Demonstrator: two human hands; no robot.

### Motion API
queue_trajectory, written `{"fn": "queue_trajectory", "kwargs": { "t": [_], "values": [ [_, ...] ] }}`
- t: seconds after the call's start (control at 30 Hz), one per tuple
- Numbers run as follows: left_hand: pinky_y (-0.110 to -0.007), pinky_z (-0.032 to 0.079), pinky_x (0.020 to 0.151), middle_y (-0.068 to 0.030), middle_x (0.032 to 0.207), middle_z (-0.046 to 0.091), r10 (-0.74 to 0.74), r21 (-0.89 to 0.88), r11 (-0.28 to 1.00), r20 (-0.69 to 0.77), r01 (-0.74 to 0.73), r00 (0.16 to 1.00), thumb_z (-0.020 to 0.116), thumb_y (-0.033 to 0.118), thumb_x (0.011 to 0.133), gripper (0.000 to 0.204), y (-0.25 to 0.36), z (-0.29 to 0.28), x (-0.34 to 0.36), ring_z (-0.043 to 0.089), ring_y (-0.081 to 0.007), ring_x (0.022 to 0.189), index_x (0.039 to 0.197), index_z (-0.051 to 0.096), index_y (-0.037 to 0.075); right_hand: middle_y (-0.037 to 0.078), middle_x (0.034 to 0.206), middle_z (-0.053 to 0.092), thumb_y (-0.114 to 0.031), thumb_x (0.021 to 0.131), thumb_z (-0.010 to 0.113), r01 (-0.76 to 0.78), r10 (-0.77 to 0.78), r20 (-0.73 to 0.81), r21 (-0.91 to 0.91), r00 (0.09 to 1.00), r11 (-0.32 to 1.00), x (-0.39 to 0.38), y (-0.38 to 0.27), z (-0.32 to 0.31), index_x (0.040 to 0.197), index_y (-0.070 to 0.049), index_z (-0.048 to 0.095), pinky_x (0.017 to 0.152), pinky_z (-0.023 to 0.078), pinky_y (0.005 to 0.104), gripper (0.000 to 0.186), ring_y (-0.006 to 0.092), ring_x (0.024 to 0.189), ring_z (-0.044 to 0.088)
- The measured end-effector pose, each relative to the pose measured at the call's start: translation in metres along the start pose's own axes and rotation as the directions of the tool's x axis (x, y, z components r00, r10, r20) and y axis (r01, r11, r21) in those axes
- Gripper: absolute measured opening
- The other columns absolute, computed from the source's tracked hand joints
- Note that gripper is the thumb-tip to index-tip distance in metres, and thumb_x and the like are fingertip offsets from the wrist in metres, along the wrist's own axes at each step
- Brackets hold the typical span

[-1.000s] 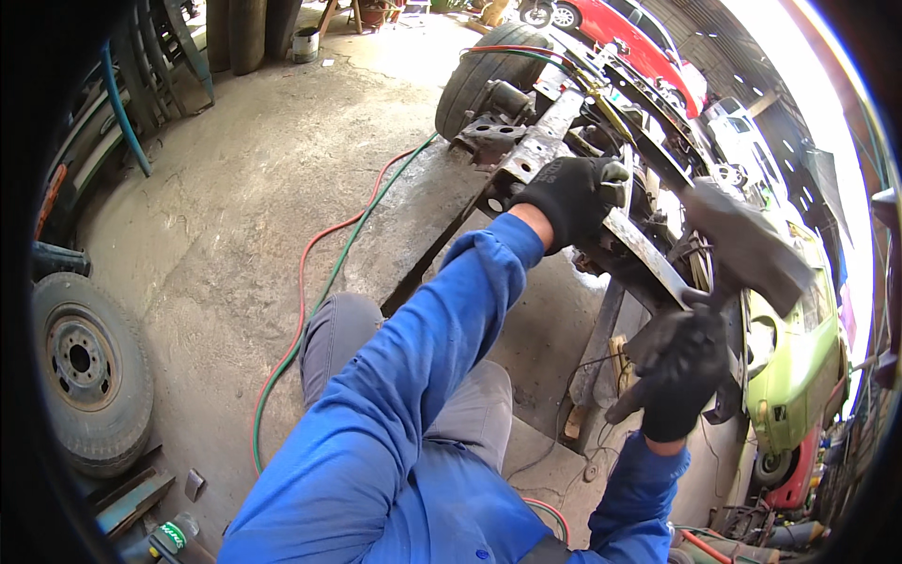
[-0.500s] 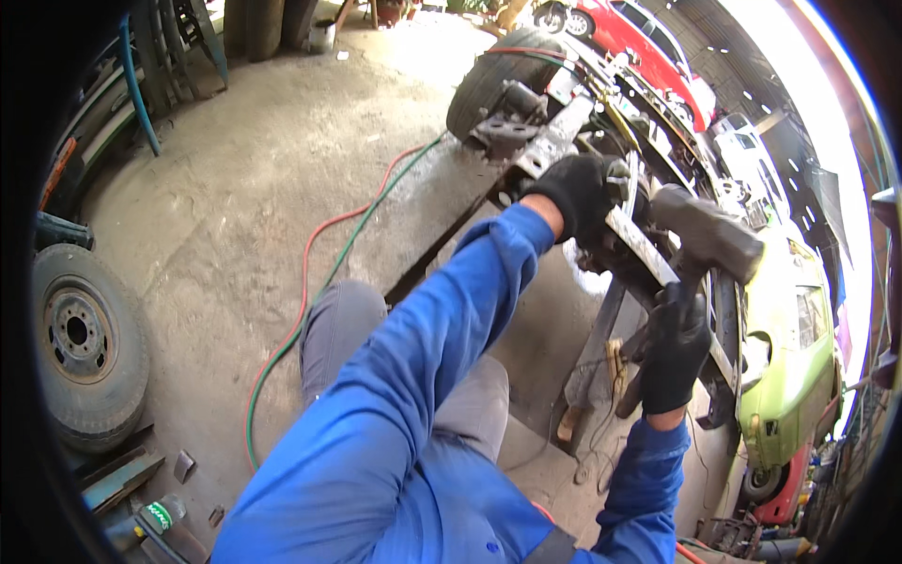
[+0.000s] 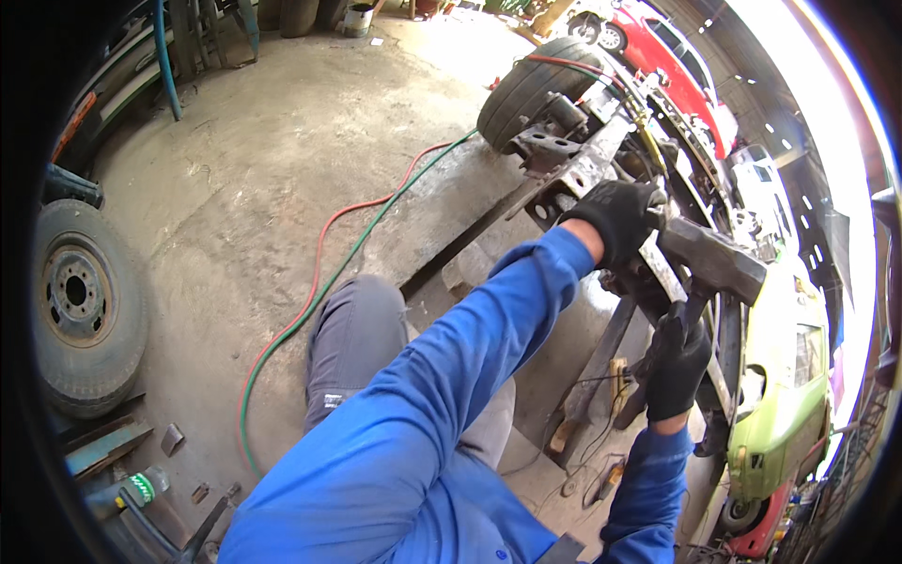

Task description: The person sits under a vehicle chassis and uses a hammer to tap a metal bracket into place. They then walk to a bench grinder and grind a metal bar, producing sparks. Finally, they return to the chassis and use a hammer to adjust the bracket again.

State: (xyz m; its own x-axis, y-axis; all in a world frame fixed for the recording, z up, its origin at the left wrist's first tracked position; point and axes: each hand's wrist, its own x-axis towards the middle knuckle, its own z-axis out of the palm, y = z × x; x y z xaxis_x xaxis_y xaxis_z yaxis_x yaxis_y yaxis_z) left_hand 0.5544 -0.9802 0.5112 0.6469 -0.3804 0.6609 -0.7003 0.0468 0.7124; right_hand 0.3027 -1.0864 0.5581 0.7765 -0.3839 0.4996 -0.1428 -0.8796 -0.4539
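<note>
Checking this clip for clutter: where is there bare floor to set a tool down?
Bare concrete lies between the spare wheel and the red and green hoses. It is crowded around the vehicle frame, where both gloved hands, left and right, hold the sledgehammer.

both gloved hands raised, left hand (image 3: 615,218) outstretched, right hand (image 3: 678,362) fisted.

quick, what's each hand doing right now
Left hand: gloved, pressed on the rusty vehicle frame; grip cannot be told.
Right hand: gloved, closed around the sledgehammer handle.

Blk gloves (image 3: 620,214), blue sleeves (image 3: 489,338)
</note>
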Motion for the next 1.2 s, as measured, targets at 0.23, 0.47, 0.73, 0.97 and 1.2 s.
{"fn": "queue_trajectory", "kwargs": {
  "t": [0.23, 0.47, 0.73, 0.97, 1.2],
  "values": [
    [-0.05, 0.054, 0.08, -0.0131, 0.083, 0.072, 0.284, 0.331, 0.884, 0.183, -0.331, 0.941, 0.073, 0.022, 0.089, 0.019, 0.03, 0.03, -0.035, 0.072, -0.0347, 0.082, 0.105, 0.069, 0.012, 0.002, 0.071, 0.055, -0.029, 0.106, 0.063, -0.19, 0.376, -0.189, 0.614, 0.907, 0.766, -0.036, 0.008, -0.019, 0.113, -0.002, 0.062, 0.04, 0.041, 0.0236, 0.028, 0.0098, 0.048, 0.051],
    [-0.049, 0.055, 0.08, -0.0148, 0.085, 0.074, 0.268, 0.283, 0.916, 0.09, -0.283, 0.959, 0.067, 0.018, 0.093, 0.017, 0.044, 0.044, -0.026, 0.074, -0.0361, 0.084, 0.108, 0.069, 0.01, 0.002, 0.065, 0.051, -0.032, 0.105, 0.064, -0.193, 0.348, -0.258, 0.479, 0.901, 0.856, -0.067, 0.022, -0.037, 0.104, -0.004, 0.059, 0.039, 0.037, 0.0235, 0.028, 0.0105, 0.044, 0.049],
    [-0.051, 0.057, 0.078, -0.0191, 0.087, 0.074, 0.165, 0.254, 0.953, 0.016, -0.164, 0.986, 0.074, 0.02, 0.089, 0.024, 0.029, 0.022, -0.014, 0.073, -0.0384, 0.084, 0.111, 0.072, 0.01, 0.001, 0.066, 0.054, -0.026, 0.106, 0.062, -0.185, 0.31, -0.147, 0.545, 0.939, 0.818, -0.074, 0.022, -0.02, 0.107, -0.005, 0.06, 0.041, 0.038, 0.0232, 0.022, 0.0083, 0.045, 0.048],
    [-0.048, 0.058, 0.08, -0.0209, 0.094, 0.076, 0.059, 0.117, 0.991, 0.021, -0.061, 0.998, 0.077, 0.02, 0.088, 0.037, 0.017, 0.018, -0.011, 0.074, -0.0399, 0.088, 0.122, 0.072, 0.008, 0.001, 0.063, 0.051, -0.031, 0.107, 0.064, -0.174, 0.279, -0.13, 0.521, 0.952, 0.836, -0.068, 0.019, -0.003, 0.107, -0.003, 0.061, 0.039, 0.035, 0.0226, 0.028, 0.009, 0.042, 0.047],
    [-0.049, 0.058, 0.078, -0.0227, 0.091, 0.075, 0.066, 0.078, 0.995, 0.041, -0.069, 0.997, 0.076, 0.021, 0.09, 0.034, 0.015, 0.018, -0.006, 0.073, -0.0409, 0.085, 0.121, 0.072, 0.006, 0.0, 0.063, 0.052, -0.03, 0.106, 0.065, -0.112, 0.218, -0.137, 0.537, 0.966, 0.836, -0.056, 0.001, 0.002, 0.103, -0.004, 0.061, 0.039, 0.04, 0.0244, 0.027, 0.009, 0.043, 0.049]
  ]
}}
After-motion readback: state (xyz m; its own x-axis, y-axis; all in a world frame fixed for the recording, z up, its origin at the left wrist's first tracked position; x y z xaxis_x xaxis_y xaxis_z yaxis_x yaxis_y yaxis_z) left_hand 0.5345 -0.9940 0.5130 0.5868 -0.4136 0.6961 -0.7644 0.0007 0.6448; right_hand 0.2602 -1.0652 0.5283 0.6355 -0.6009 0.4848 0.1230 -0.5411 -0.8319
